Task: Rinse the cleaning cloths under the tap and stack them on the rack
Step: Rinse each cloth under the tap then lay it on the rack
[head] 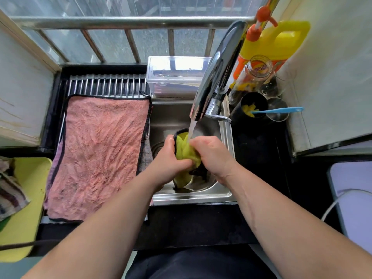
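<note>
A yellow cloth with black trim point(184, 151) is bunched between both my hands over the steel sink point(193, 197). My left hand point(169, 160) grips its left side and my right hand point(213, 155) grips its right side. Water runs from the chrome tap point(216, 71) onto the top of the cloth. A pink cloth with black trim point(98, 154) lies spread flat on the metal rack point(106, 85) to the left of the sink. The yellow cloth's lower end hangs into the basin.
A clear plastic box point(175, 75) stands behind the sink. At the right are a yellow detergent jug point(275, 40), a glass jar point(253, 73), a black cup holding a blue-handled brush point(277, 110) and glasses. A yellow board point(26, 198) with a striped cloth point(10, 190) sits far left.
</note>
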